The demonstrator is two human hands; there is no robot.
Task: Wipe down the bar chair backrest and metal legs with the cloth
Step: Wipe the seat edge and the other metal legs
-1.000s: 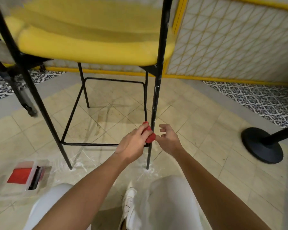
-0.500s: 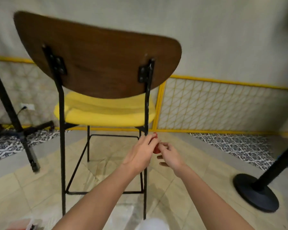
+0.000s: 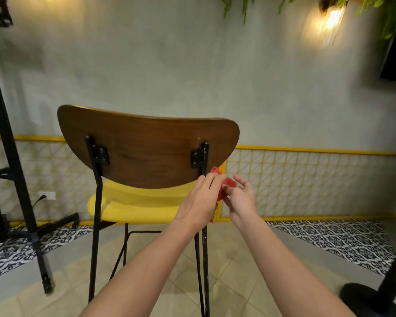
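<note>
Bar chair [image 3: 146, 172]: stands on the tiled floor [image 3: 249, 271] with its back to the person; yellow seat [image 3: 133, 204], black metal frame.
Backrest [image 3: 146, 143]: curved wood panel, long axis horizontal, directly above and left of both hands; its lower right edge lies just beside the cloth.
Right rear leg [image 3: 205, 266]: black metal tube, long axis near vertical, running from the backrest bracket down past the bottom of the view. Both hands meet on it, just below the bracket.
Left rear leg [image 3: 96, 236]: parallel tube, well apart to the left, untouched.
Left hand [image 3: 199, 202]: nearer the tube; fingers curl round it and grip the cloth against the metal.
Right hand [image 3: 241, 197]: just right of the tube; thumb and fingers appear to pinch the free end of the cloth.
Cloth [image 3: 229, 183]: red, bunched between the two hands, touching the right rear leg.
Judged next move: an upward slide meets the bracket at once; the backrest is wiped across its length.
Open room: black stand [image 3: 9, 156] at left and post base [image 3: 364, 298] at lower right both sit well apart; the space either side of the chair is free.
</note>
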